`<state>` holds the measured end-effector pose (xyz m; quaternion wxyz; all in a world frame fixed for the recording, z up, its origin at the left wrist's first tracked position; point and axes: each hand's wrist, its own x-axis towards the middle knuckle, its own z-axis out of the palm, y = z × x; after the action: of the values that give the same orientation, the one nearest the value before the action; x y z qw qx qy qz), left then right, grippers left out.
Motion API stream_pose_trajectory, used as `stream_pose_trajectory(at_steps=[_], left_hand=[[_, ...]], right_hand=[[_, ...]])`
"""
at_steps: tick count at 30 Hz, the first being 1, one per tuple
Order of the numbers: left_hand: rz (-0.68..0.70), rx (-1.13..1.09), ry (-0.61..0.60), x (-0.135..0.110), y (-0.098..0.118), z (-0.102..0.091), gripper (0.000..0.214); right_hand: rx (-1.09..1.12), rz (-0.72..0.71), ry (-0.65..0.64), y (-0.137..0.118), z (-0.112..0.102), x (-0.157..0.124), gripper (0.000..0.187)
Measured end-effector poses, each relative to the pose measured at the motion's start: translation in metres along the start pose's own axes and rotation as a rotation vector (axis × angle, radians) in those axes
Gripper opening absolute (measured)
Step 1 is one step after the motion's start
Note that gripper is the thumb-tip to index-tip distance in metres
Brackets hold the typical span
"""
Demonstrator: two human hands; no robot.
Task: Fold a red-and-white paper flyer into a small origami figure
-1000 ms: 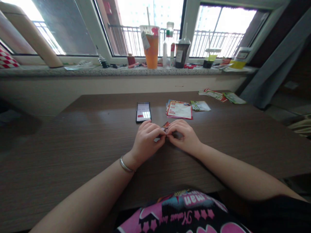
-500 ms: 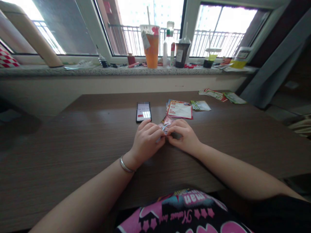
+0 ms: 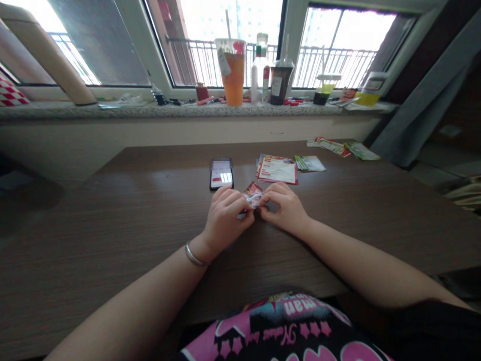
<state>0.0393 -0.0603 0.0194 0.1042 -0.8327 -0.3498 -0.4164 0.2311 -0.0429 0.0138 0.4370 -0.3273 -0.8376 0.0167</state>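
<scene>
Between my hands, just above the table, is a small shiny red-and-white printed packet (image 3: 253,194); its lower part is hidden by my fingers. My left hand (image 3: 229,213) pinches its left and near edge, thumb against the bent fingers, with a silver bangle on the wrist. My right hand (image 3: 282,206) has thumb and forefinger pinched together at the packet's right edge. Beyond my left fingers lies a phone (image 3: 221,175) with a lit screen. A stack of red-bordered printed cards (image 3: 278,169) lies just past my right hand.
Right of the stack are green-and-white cards (image 3: 310,163), with more cards (image 3: 332,146) near the table's far right. Along the windowsill (image 3: 180,111) stand an orange drink cup (image 3: 235,75), a dark drink cup (image 3: 280,85), bottles and small items. A grey curtain (image 3: 413,110) hangs at right.
The packet's far end has shifted slightly left and toward me, and its red printed face shows more. My right fingertips have moved a little apart from my left ones.
</scene>
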Motion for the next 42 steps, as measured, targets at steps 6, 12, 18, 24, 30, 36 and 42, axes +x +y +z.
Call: stream_pose_trajectory(at_steps=[6, 12, 18, 24, 30, 36, 42], left_hand=[[-0.003, -0.009, 0.011, 0.000, -0.002, 0.002, 0.014], [-0.019, -0.010, 0.012, -0.001, -0.003, 0.001, 0.013], [-0.007, -0.017, 0.010, 0.000, -0.004, 0.001, 0.013], [-0.026, -0.042, 0.017, -0.001, -0.006, 0.000, 0.013], [-0.067, -0.074, 0.024, -0.003, -0.008, 0.000, 0.012], [-0.024, -0.047, -0.013, -0.002, -0.006, 0.001, 0.012], [0.025, 0.007, -0.048, -0.002, -0.006, 0.001, 0.008]], right_hand=[[-0.032, -0.003, -0.034, 0.006, 0.000, -0.001, 0.008], [-0.053, 0.007, -0.043, 0.008, -0.002, -0.001, 0.009], [-0.067, -0.002, -0.052, 0.009, -0.001, -0.001, 0.008], [-0.031, 0.010, -0.052, 0.016, 0.000, -0.004, 0.008], [0.000, 0.074, 0.014, 0.021, 0.000, -0.007, 0.009], [-0.036, -0.041, -0.014, 0.008, -0.004, -0.004, 0.005], [-0.118, -0.030, -0.028, 0.004, -0.004, -0.003, 0.006]])
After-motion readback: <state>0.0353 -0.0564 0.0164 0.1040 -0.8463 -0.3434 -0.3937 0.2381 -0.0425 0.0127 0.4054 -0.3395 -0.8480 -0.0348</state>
